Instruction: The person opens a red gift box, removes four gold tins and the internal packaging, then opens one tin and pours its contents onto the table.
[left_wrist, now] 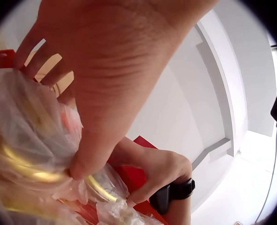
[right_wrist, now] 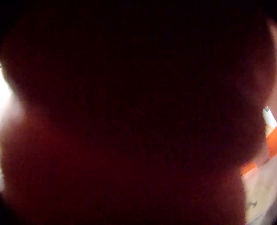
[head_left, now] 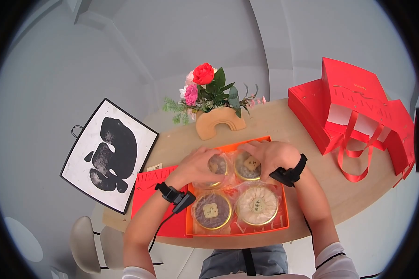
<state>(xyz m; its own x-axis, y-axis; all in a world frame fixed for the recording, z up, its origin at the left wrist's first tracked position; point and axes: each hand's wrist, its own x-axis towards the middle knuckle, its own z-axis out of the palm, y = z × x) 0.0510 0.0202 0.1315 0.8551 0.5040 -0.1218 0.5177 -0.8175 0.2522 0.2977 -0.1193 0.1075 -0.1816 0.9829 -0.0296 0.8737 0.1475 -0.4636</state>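
Before me, near the edge of the light wooden table (head_left: 274,118), sits the open orange rectangular box (head_left: 284,204), holding four round, gold-rimmed, plastic-wrapped containers (head_left: 212,210), two by two. My left hand (head_left: 196,166) is on the far-left one, my right hand (head_left: 270,156) on the far-right one. The flat red lid (head_left: 156,216) lies just left of the box, with the black-edged white rectangular panel (head_left: 109,156) farther left. Behind the box stands the tan arch-shaped vase (head_left: 205,124) with mixed flowers (head_left: 204,74). The red ribbon-handled gift bags (head_left: 358,90) are at the far right.
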